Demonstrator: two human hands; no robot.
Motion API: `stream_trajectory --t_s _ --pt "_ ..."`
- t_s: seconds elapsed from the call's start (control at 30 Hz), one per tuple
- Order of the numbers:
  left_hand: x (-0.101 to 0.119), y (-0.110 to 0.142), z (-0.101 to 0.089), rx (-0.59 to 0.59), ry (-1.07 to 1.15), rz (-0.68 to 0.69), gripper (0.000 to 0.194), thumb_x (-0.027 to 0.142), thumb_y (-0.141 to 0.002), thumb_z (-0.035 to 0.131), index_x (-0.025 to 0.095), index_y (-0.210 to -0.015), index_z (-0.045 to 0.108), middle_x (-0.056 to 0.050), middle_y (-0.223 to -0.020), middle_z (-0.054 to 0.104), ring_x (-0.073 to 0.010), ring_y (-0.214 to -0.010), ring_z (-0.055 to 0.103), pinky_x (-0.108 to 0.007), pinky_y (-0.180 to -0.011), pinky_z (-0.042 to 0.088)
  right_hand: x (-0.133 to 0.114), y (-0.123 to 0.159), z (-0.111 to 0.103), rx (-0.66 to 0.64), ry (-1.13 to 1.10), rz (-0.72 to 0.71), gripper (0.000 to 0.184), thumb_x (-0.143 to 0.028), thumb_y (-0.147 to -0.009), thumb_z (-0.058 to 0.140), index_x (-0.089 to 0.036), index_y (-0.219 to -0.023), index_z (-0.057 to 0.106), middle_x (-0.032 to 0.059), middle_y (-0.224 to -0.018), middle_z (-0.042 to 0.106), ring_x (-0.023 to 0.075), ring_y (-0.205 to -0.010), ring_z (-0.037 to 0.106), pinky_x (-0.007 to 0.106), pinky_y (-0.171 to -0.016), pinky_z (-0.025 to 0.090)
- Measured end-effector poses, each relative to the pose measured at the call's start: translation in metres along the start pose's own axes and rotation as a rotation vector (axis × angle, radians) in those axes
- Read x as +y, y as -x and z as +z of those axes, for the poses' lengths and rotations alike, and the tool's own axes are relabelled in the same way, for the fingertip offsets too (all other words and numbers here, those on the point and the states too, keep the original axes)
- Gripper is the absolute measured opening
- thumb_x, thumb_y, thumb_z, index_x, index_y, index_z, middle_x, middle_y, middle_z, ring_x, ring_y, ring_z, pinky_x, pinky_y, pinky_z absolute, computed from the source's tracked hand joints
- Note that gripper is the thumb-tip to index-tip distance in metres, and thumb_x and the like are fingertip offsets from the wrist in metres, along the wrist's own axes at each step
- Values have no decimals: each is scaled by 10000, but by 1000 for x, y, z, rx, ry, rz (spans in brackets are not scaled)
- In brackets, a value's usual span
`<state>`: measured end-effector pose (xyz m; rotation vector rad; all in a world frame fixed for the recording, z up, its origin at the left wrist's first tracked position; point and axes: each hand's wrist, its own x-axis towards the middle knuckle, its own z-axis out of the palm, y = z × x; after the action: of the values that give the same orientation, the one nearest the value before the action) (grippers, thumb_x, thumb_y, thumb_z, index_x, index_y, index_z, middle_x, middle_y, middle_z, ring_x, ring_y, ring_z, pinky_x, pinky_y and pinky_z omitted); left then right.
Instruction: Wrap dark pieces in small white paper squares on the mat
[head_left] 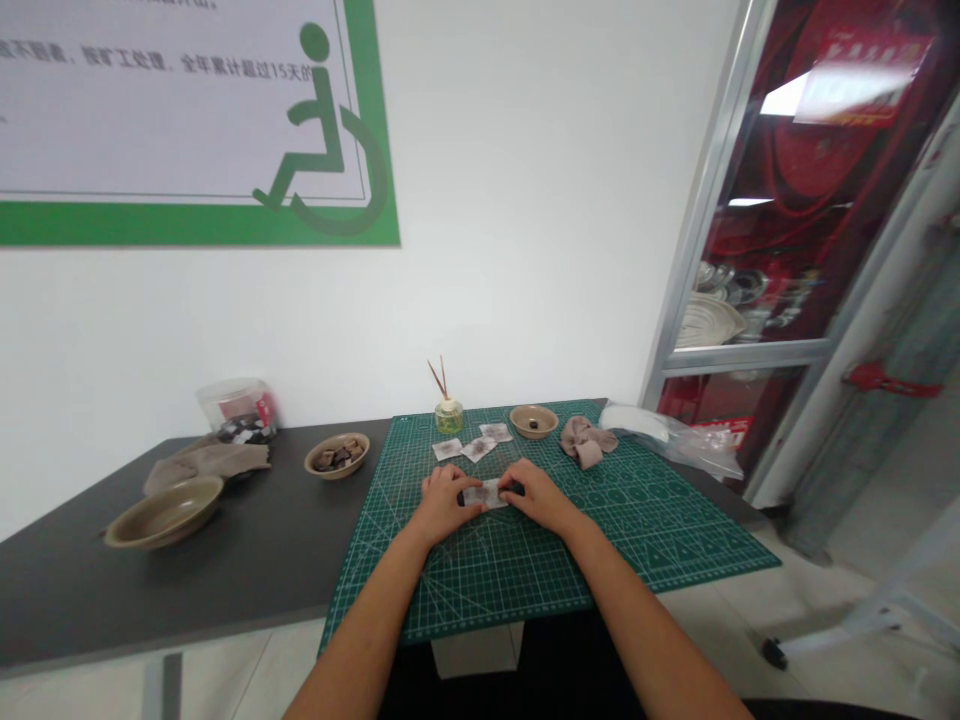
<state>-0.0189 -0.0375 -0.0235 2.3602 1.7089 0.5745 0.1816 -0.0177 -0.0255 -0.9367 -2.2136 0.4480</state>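
A small white paper with grey smudges is between my hands over the green cutting mat. My left hand is closed at the paper's left end, thumb and fingers pinching it. At the right end my right hand pinches with thumb and forefinger. Small dark spots show beside the fingertips at both ends; I cannot make out what they are. Just beyond lie several similar smudged papers. A shallow tan bowl with a small dark piece in it stands behind my right hand.
A reed diffuser stands at the mat's back, a crumpled brownish cloth at its right. Leftward on the dark table are a bowl of brown pieces, a larger bowl, another cloth and a clear tub. A plastic bag lies far right.
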Motion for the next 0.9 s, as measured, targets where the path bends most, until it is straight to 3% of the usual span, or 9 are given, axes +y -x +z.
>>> stream_trajectory --t_s 0.17,0.47,0.9 --pt "0 0 1 8 -4 -3 369 492 -733 622 340 -1067 648 -21 -1035 539 -228 -1014 442 -354 -837 316 0 -3 4 -10 3 -78 129 -86 -770 603 -183 -833 658 29 -802 643 176 -847 531 315 -795 403" --pt "1 1 -1 11 11 -1 366 468 -719 643 354 -1067 648 -20 -1021 539 -234 -1016 443 -359 -837 314 10 -3 5 122 95 -64 123 -162 -829 565 -173 -880 677 65 -866 634 192 -897 523 349 -838 396" --pt "1 0 -1 8 9 -6 366 471 -726 640 336 -1066 650 -18 -1027 540 -224 -1011 447 -356 -840 316 5 -3 7 35 108 -51 123 -181 -769 645 -187 -882 692 52 -872 592 191 -894 492 338 -809 399"
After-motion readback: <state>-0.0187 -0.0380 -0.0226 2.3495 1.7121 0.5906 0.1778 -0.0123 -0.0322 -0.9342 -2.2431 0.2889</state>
